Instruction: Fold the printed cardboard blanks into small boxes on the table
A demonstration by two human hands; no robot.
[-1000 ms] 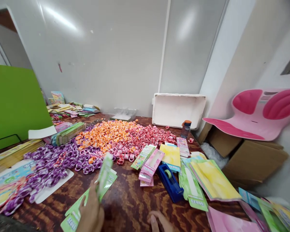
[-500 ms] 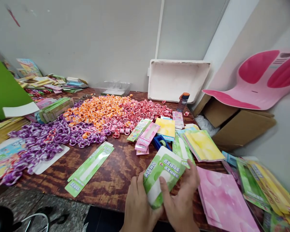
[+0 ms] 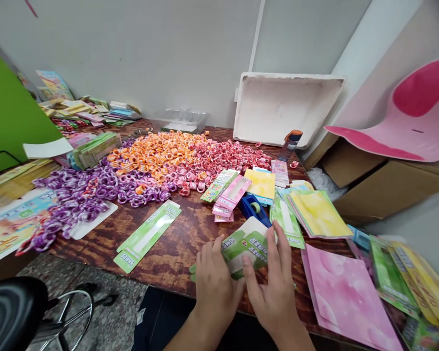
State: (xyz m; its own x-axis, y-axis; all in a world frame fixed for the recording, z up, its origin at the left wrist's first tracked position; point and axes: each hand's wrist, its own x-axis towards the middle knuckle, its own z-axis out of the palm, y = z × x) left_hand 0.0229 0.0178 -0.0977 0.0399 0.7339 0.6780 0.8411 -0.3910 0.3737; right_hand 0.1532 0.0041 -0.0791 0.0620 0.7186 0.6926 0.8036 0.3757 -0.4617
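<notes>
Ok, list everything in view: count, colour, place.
Table: one, brown, centre
Rings: uncounted, multicoloured, mid-table
Tray: one, clear, behind rings
Box: one, white, table back
Bottle: one, dark, by box
Tape dispenser: one, blue, centre right
Loose packaging: many, multicoloured, on table
Seat: one, pink, right
Cardboard: uncounted, brown, below seat
Panel: one, green, left
Stool: one, black, lower left
Cards: uncounted, green, front centre
Left hand: one, bare, on cards
Right hand: one, bare, on cards

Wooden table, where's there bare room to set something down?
On the table, one bare patch lies between the flat green packaging, the pink boxes and your left hand. Another separates that packaging from the white card under the purple rings. Orange rings crowd the back; the tape dispenser, yellow sheets and pink sheets crowd the right.
</notes>
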